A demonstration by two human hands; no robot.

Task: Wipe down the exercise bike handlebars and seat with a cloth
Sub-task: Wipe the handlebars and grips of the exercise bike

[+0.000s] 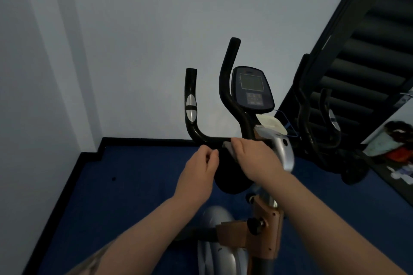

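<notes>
- Right hand (pixel 252 154) pressing a grey cloth (pixel 229 148) onto the handlebar (pixel 210 138) — fingers curled over the cloth, clamping it to the crossbar just left of the centre post.
- Left hand (pixel 201 167) sits just beside it, fingers curled in, thumb and fingertips pinched together right at the bar; whether it nips a corner of the cloth or only the bar, I can't tell.
- The cloth lies under the right palm, only a small fold peeking out at the fingertips.
- Outward — the left horn with its silver pulse pad (pixel 191 107) rises well clear of the hands, the right horn beside the console (pixel 252 89).
- My read: we're early, on the handlebars' middle stretch. Both horns look yet to be wiped, and the seat — not in view here — is still to come.
- Below, the bike frame (pixel 266 225) over a blue floor (pixel 111 196).
</notes>
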